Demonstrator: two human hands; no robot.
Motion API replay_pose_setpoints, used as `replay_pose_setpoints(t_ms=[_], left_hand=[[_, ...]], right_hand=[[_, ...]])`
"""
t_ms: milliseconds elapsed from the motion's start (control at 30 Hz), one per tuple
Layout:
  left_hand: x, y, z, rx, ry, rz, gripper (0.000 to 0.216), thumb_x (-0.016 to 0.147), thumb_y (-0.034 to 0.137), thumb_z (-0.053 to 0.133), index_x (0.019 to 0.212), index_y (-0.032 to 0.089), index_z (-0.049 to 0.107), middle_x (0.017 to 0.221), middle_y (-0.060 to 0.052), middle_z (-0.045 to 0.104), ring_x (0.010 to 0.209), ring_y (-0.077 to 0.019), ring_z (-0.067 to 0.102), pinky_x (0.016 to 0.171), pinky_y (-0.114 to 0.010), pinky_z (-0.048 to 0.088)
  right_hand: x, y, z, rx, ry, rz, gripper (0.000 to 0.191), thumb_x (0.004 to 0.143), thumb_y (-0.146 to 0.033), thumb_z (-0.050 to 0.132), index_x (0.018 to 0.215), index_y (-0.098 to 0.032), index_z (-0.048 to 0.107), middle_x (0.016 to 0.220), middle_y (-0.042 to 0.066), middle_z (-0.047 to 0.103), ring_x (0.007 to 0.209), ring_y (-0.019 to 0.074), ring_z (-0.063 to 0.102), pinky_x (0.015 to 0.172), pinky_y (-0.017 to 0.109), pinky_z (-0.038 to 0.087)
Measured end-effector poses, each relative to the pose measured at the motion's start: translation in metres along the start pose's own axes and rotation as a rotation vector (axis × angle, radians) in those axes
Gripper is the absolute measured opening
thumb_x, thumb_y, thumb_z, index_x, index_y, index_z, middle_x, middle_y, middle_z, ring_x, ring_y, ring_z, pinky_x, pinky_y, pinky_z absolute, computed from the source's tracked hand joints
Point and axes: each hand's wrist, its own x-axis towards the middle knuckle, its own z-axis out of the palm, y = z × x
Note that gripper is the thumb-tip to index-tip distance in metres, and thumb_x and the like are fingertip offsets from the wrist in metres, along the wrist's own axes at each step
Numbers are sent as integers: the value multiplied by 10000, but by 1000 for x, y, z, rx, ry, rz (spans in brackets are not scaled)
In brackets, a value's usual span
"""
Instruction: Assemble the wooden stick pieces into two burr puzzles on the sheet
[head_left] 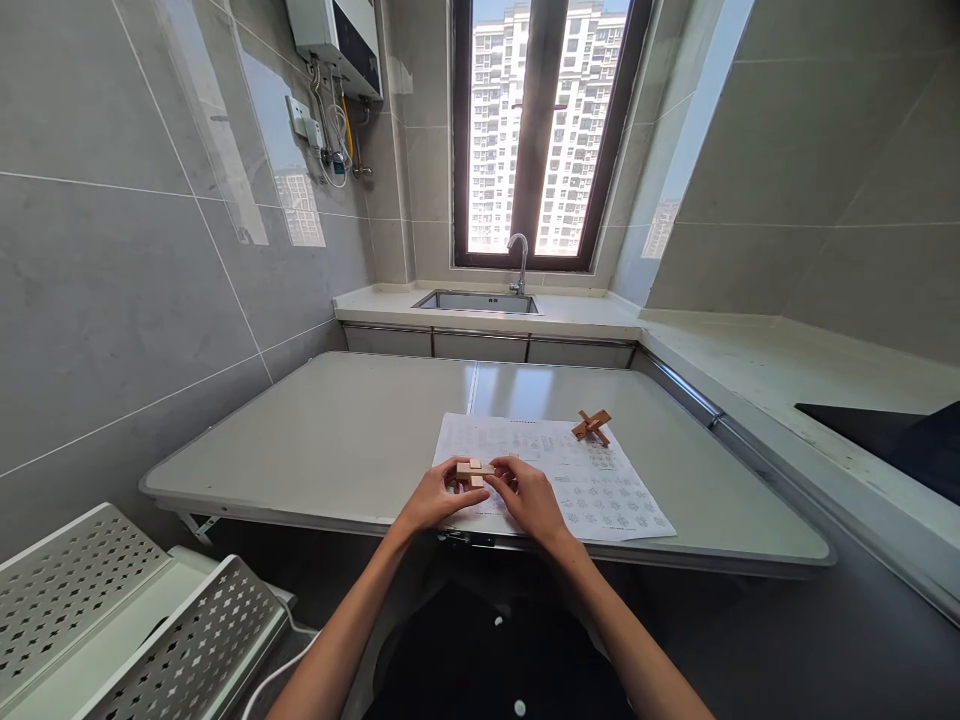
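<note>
Both hands are up at the near edge of the grey table (315, 440), working on a small pale wooden puzzle piece (474, 471) held between them. Left hand (433, 498) has its fingers curled in around the left end of the wood, thumb on top, so it's a pretty closed pinch grip. Right hand (531, 497) does the same from the other side, fingertips pressed onto the right end of the piece. The wood sits just above the printed instruction sheet (592, 490), right over its near left corner, and I honestly can't tell if it's touching the paper or hovering a hair off it.

Further back on that same sheet, near its far right corner, there's a second, darker wooden burr puzzle (592, 426), already locked into a little cross shape, well apart from the hands.

Behind the table there's a counter with a steel sink (478, 301) and a faucet (520, 262) under the window (540, 130). Water heater (337, 40) hangs on the left wall. Perforated white metal panels (112, 610) sit low at the left, beside the person's left forearm.
</note>
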Motion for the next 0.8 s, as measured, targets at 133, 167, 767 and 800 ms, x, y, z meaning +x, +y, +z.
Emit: replay_pose_setpoints(t_ms=[133, 167, 767, 800], left_hand=[[0, 2, 0, 14, -6, 22, 505, 751, 499, 801, 1127, 186, 675, 897, -22, 662, 769, -155, 559, 714, -267, 460], [0, 2, 0, 13, -6, 26, 510, 746, 492, 809, 1131, 187, 670, 891, -17, 656, 765, -152, 552, 711, -266, 458], [0, -5, -1, 6, 11, 6, 581, 737, 494, 824, 1202, 192, 648, 966, -46, 700, 790, -162, 592, 737, -279, 484], [0, -6, -1, 5, 14, 5, 578, 740, 492, 823, 1201, 190, 650, 972, -50, 704, 791, -162, 591, 741, -281, 488]], right_hand=[[0, 0, -1, 17, -16, 10, 229, 941, -421, 615, 1049, -239, 702, 895, 50, 753, 755, 221, 681, 726, 339, 512], [0, 0, -1, 23, -22, 15, 235, 939, -427, 618, 1047, -235, 702, 897, 52, 753, 752, 219, 681, 725, 338, 513], [0, 2, -11, 51, -23, 27, 288, 920, -430, 643, 1116, -220, 665, 892, 29, 734, 721, 182, 681, 667, 302, 522], [-1, 4, -13, 41, 1, 30, 280, 925, -429, 632, 1110, -220, 663, 897, 32, 732, 729, 185, 683, 662, 302, 522]])
